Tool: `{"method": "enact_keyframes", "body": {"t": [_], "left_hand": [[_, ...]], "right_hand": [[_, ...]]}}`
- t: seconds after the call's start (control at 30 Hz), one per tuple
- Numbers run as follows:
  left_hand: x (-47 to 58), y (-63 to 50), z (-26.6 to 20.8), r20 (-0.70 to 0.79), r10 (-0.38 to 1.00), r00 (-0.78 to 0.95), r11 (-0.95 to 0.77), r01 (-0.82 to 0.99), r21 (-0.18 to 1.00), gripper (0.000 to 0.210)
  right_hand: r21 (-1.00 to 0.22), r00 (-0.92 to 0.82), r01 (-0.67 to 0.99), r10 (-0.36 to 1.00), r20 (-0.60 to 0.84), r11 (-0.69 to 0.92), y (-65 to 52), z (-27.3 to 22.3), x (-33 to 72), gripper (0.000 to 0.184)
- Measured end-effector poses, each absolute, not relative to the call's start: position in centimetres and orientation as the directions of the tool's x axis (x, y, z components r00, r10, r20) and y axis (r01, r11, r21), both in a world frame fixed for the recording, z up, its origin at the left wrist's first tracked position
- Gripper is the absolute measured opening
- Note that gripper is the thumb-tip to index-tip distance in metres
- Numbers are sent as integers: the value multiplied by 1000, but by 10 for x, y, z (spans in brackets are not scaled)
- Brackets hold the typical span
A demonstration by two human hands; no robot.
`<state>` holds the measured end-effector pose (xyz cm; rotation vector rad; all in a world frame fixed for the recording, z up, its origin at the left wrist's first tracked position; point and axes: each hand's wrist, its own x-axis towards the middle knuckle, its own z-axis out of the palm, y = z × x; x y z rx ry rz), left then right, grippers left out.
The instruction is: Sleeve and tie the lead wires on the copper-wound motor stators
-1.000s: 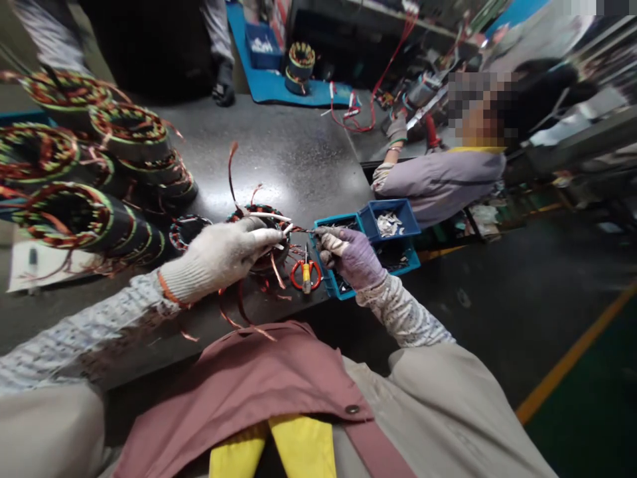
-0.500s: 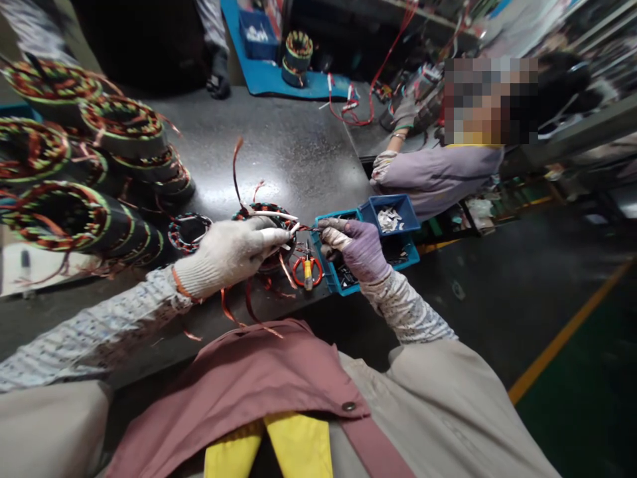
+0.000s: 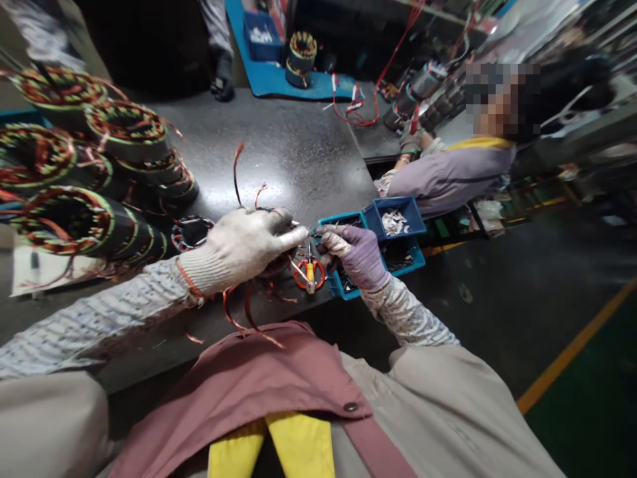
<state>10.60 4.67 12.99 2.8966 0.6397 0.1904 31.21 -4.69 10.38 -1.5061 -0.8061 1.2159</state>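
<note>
My left hand (image 3: 249,245), in a white knit glove, lies over a wound stator (image 3: 277,267) and mostly hides it. Its thumb and fingers are closed around a thin white sleeve (image 3: 295,224). Just to the right, my right hand (image 3: 358,255), in a purple glove with greyed fingertips, pinches the end of a wire lead, largely covered by the fingers. Loose copper leads (image 3: 249,307) hang from the stator toward me, and another lead (image 3: 236,174) stands up behind it. Below the fingertips lie red-handled scissors (image 3: 299,275) and a yellow-handled tool (image 3: 310,272).
Stacked stators (image 3: 89,222) fill the left of the bench, with a small wound ring (image 3: 189,232) beside them. Blue bins (image 3: 343,293) stand at right, one bin (image 3: 418,219) holding white pieces. A co-worker's sleeve (image 3: 460,176) is beyond them.
My left hand has rolled over the stator, its thumb now stretched toward my right hand, covering most of the white sleeve. The co-worker's hand has moved lower.
</note>
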Motion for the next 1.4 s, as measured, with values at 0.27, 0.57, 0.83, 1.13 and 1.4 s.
{"method": "enact_keyframes", "body": {"t": [0.27,0.57,0.83,1.13,1.4], "left_hand": [[111,49,135,-59,305,951,-952,303,-31,47],[110,52,125,-24,274,961,-961,273,-50,45],[110,55,125,24,233,972,-970,234,-71,40],[108,57,117,139,223,965,-973,228,-26,37],[110,56,117,133,234,963,-969,241,-46,35]], "right_hand": [[-835,123,-252,840,-529,-489,-38,115,313,45],[-869,69,58,870,-488,-492,-32,135,313,45],[-855,-58,-45,855,-515,-517,-38,126,325,40],[-799,3,600,999,43,33,-31,116,323,50],[-271,-352,858,884,307,436,-33,82,357,34]]}}
